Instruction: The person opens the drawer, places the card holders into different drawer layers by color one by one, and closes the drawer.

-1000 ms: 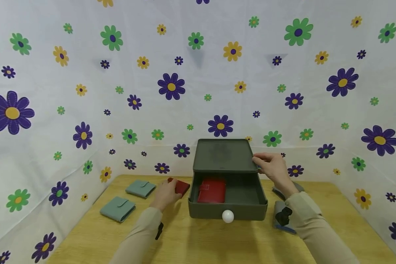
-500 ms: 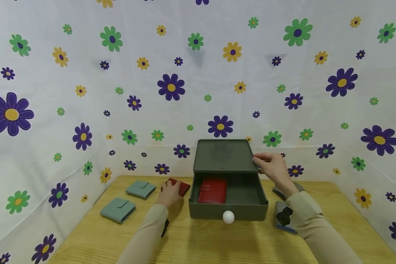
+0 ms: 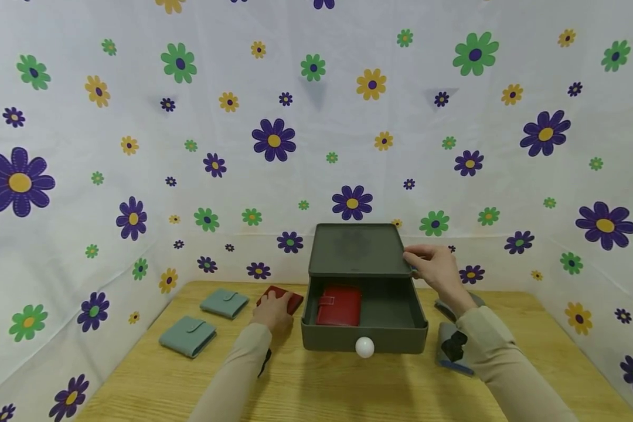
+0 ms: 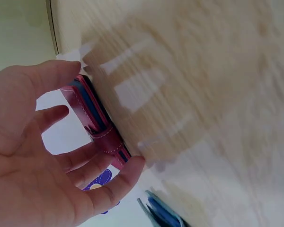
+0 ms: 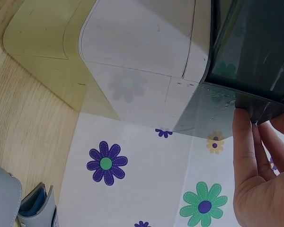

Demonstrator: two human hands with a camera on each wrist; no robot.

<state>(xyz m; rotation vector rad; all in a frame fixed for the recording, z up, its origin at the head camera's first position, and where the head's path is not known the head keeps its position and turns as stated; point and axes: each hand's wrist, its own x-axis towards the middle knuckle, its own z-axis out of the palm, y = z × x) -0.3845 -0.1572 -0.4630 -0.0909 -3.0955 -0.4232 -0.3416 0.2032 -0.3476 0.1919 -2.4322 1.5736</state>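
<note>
A dark green drawer box (image 3: 358, 249) stands mid-table with its white-knobbed drawer (image 3: 324, 339) pulled out. Inside the drawer, on its left side, lies a bright red wallet (image 3: 339, 306). My right hand (image 3: 436, 271) pinches the box's upper right edge between thumb and fingers, which the right wrist view shows at the dark corner (image 5: 255, 105). Left of the box, my left hand (image 3: 272, 312) is over a dark red wallet (image 3: 294, 303) on the table. In the left wrist view, thumb and fingers curve round this strapped wallet (image 4: 87, 109), thumb at one end, little finger at the other.
Two pale green wallets (image 3: 188, 336) lie at the table's left. Grey-blue wallets (image 3: 447, 340) lie right of the box, partly behind my right arm. A flower-printed white sheet (image 3: 316, 176) surrounds the wooden table (image 3: 348, 392).
My left hand has shifted slightly right and further over the dark red wallet. The right hand, the box and its open drawer have stayed put.
</note>
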